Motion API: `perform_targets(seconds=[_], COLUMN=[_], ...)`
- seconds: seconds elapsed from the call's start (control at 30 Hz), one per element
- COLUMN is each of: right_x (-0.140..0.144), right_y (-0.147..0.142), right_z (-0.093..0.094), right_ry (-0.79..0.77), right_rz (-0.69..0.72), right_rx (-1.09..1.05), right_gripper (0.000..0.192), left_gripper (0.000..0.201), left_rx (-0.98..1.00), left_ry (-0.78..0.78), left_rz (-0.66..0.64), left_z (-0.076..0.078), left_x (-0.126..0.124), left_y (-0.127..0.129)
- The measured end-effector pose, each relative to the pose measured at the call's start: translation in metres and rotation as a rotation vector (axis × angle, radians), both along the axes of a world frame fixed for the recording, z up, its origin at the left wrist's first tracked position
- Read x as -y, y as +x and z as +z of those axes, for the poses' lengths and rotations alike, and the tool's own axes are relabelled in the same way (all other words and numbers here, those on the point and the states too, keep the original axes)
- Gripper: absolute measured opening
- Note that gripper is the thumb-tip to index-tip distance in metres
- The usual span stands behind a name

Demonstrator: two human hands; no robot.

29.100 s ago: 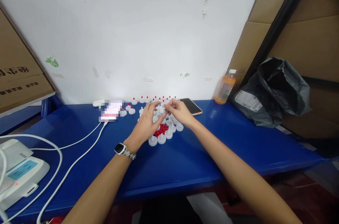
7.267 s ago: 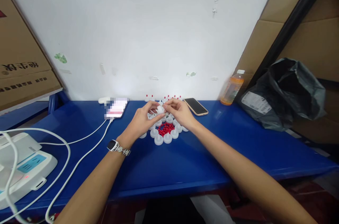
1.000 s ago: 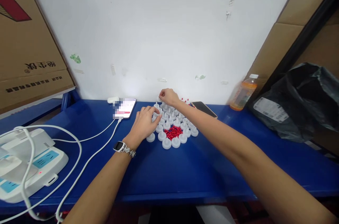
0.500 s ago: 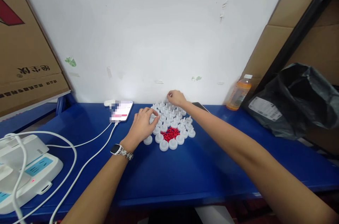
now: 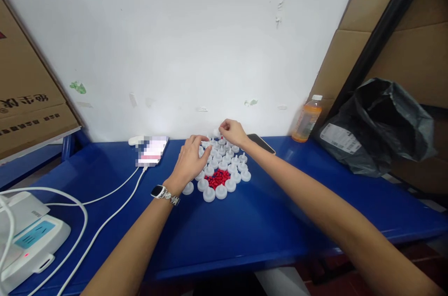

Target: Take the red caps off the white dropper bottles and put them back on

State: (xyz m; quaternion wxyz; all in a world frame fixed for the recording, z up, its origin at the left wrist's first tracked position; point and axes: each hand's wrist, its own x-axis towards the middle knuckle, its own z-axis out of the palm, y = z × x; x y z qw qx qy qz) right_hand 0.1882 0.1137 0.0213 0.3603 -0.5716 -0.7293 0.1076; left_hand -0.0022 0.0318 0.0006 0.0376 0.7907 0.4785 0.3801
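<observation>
Nearest me, both my bare forearms reach out over a blue table point(image 5: 245, 221); a watch point(image 5: 159, 191) sits on my left wrist. Further out, my left hand point(image 5: 189, 160) rests palm down, fingers loosely curled, on the left edge of a cluster of small white caps point(image 5: 224, 165), which ring a little heap of red pieces point(image 5: 217, 177). Beyond that, my right hand point(image 5: 231, 131) is pinched around one white cap point(image 5: 216, 133) at the cluster's far side, near the wall. Off left lie a white cable point(image 5: 105, 221) and a phone point(image 5: 151, 150); to the right, a dark phone point(image 5: 262, 143), an orange bottle point(image 5: 307, 119) and a black bag point(image 5: 378, 123).
</observation>
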Motion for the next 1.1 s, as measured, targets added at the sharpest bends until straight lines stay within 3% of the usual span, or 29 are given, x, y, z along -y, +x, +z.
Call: perform_targets(seconds=[0.1, 0.23, 0.47, 0.67, 0.8, 0.9, 1.03, 1.1], right_x=[0.043, 0.088, 0.102, 0.103, 0.099, 0.1, 0.113, 0.119], right_y=[-0.001, -0.011, -0.014, -0.015, -0.001, 0.012, 0.014, 0.011], right_z=[-0.004, -0.015, -0.029, -0.026, -0.021, -0.021, -0.023, -0.022], right_ry=[-0.033, -0.076, -0.037, -0.036, 0.065, 0.066, -0.005, -0.007], right_rz=[0.156, 0.291, 0.272, 0.321, 0.218, 0.22, 0.403, 0.428], right_rx=[-0.39, -0.619, -0.537, -0.546, -0.511, -0.434, -0.075, 0.007], right_gripper=[0.01, 0.024, 0.051, 0.055, 0.056, 0.051, 0.024, 0.012], left_gripper=[0.036, 0.036, 0.037, 0.032, 0.031, 0.035, 0.035, 0.035], left_rx=[0.074, 0.111, 0.16, 0.17, 0.355, 0.488, 0.285, 0.209], left_ry=[0.039, 0.046, 0.03, -0.02, -0.133, -0.17, -0.16, -0.166], left_rz=[-0.066, -0.231, -0.32, -0.37, -0.307, -0.247, -0.237, -0.235], left_z=[-0.002, 0.002, 0.007, 0.009, 0.006, 0.002, -0.001, -0.001], left_x=[0.006, 0.016, 0.03, 0.032, 0.019, 0.009, 0.009, 0.014], left_y=[-0.003, -0.001, 0.003, 0.004, -0.009, -0.022, -0.025, -0.021])
